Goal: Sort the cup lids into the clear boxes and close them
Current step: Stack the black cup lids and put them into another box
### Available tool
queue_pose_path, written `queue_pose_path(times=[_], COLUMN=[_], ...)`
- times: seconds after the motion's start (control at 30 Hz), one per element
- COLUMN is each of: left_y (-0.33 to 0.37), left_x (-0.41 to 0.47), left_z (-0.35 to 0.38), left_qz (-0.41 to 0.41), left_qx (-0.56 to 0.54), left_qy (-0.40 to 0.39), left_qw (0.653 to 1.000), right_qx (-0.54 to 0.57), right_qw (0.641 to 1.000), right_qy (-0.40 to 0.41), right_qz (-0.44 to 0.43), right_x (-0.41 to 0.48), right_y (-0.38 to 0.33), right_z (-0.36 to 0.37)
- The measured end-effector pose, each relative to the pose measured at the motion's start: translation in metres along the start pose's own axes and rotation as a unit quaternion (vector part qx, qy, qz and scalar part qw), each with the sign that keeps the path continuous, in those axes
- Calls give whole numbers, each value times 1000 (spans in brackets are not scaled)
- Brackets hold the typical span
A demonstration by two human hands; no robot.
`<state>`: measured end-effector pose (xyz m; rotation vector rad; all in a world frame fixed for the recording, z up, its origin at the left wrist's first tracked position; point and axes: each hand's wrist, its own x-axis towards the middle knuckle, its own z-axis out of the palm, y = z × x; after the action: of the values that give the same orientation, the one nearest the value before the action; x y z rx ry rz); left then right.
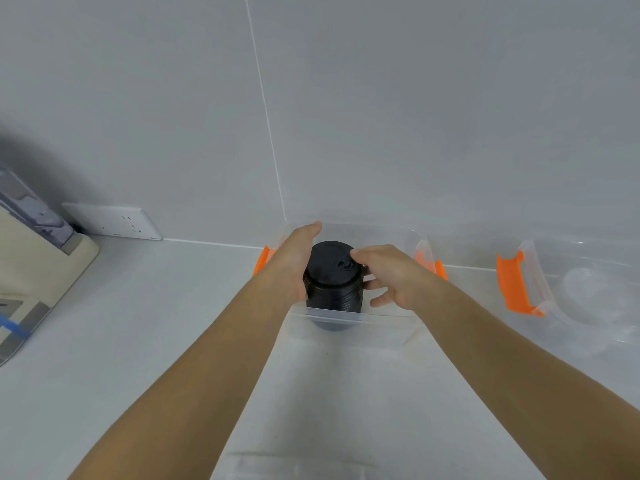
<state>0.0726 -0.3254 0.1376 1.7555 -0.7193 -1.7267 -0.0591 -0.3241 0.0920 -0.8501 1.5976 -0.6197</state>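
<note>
A tall stack of black cup lids (pixel 333 282) stands inside a clear box (pixel 353 315) with orange latches, set against the wall. My left hand (pixel 294 263) presses flat on the stack's left side. On the stack's right side, my right hand (pixel 388 277) has its thumb on the top lid and its fingers curled around. Both hands reach down into the box. A second clear box (pixel 550 296) with an orange latch (pixel 514 284) sits to the right, and clear lids (pixel 588 292) lie in it.
A white cloth (pixel 346 393) lies on the grey counter under the near box. A wall socket (pixel 114 221) is at the left, beside a beige appliance (pixel 38 268). The tiled wall stands right behind both boxes.
</note>
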Motion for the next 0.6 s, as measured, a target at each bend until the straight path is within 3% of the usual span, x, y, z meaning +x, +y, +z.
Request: queue_pose_path(times=[0.6], left_y=[0], left_x=[-1], left_z=[1], left_qz=[18], left_qx=[18], left_qy=[0], left_qw=[1000], right_qx=[-35], right_qw=[999], right_qy=[17], right_qz=[-13], right_x=[0], right_y=[-1], right_z=[-1])
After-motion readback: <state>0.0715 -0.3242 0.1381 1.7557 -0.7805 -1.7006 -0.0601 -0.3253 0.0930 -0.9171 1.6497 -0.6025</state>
